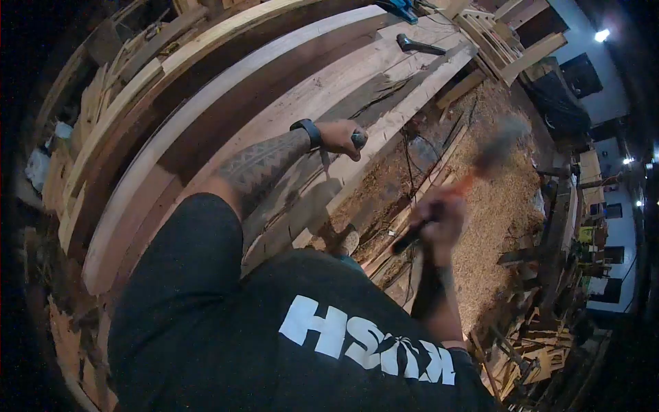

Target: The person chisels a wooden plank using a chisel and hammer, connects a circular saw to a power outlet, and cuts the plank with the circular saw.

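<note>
My left hand (341, 139), with a dark watch (306, 133) at its wrist, is closed round an upright tool. The tool's dark round end (358, 139) shows at the top of the fist, above the edge of a long plank (427, 96). What lies below the fist is mostly hidden. On the right, my right hand (443, 223), blurred by motion, grips a hammer-like tool (480, 168). Its handle has a black end and an orange part; its grey head is smeared beyond clear outline, over the wood shavings. The two hands are apart.
Curved timber beams (226, 79) sweep across the left and top. A black angled tool (419, 46) lies on the planks at the top, near a blue tool (399, 9). Wood shavings (491, 275) cover the floor at right, with cables beside the planks and scrap wood (546, 364) at lower right.
</note>
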The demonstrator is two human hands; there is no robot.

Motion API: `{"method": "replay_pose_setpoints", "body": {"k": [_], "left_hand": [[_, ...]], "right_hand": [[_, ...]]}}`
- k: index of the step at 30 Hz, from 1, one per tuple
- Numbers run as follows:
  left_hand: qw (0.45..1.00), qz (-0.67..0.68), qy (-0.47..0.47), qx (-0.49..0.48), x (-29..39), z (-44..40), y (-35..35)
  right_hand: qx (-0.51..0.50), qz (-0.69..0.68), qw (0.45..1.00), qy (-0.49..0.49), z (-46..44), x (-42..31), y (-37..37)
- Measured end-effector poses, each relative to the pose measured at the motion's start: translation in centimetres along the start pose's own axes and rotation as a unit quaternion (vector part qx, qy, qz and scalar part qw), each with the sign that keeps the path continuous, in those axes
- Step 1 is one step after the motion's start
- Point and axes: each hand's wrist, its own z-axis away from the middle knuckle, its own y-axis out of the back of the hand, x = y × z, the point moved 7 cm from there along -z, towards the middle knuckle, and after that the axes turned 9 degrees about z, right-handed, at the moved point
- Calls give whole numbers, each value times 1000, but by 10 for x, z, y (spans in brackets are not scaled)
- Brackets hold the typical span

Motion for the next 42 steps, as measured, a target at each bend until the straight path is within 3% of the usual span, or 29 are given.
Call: {"method": "replay_pose_setpoints", "body": {"k": [2,4,5,6,7,8,9,10,12,15,18,22,23,25,27,29,31,33,35,37,40,42], "left_hand": [[1000,-10,-8,7,4,1,0],[1000,-24,6,0,-5,-2,1],[999,-30,13,-4,-8,-4,2],[999,-20,14,-21,2,5,-2],[999,-8,12,-46,26,16,-11],[998,12,30,-49,13,10,-14],[997,32,48,-52,13,7,-16],[998,-52,-4,-35,20,9,-8],[996,-48,59,-37,-22,-1,-11],[998,-52,18,-13,0,3,-10],[979,151,-138,-23,45,2,-15],[976,-145,-164,4,76,1,-40],[963,-155,-218,18,67,-6,-45],[962,-218,-161,22,60,-10,-48],[968,-214,-130,13,64,-9,-57],[965,-218,-145,8,66,-10,-60],[953,-236,-190,-3,70,-13,-63],[941,-214,-264,-8,70,-14,-69],[937,-216,-273,-38,59,-20,-75],[940,-239,-223,-101,41,-30,-86],[944,-288,-146,-70,46,-29,-84],[951,-274,-131,-53,38,-33,-90]], "right_hand": [[-24,-41,979,198,8,-69,1],[-18,-142,954,265,16,-74,-5],[-13,-67,966,249,15,-38,-6],[-3,81,984,161,9,29,-11],[-39,302,948,98,3,119,-27],[-73,409,900,134,9,157,-43],[-116,326,937,-38,4,150,-54],[-122,299,945,-49,-8,148,-49],[-141,235,955,-110,22,162,-24],[-134,274,943,-136,51,166,12],[-121,307,929,-167,86,190,36],[-99,369,871,-310,184,355,112],[-94,386,848,-351,221,407,137],[-134,440,795,-395,294,488,178],[-325,518,720,-328,329,451,177],[-403,532,630,-398,380,467,200],[-286,463,614,-571,411,455,234],[-313,481,613,-543,397,433,227],[-325,479,618,-532,370,414,215],[-316,456,630,-542,310,370,178],[-306,460,684,-476,270,418,161],[-256,370,716,-534,236,408,137]]}}
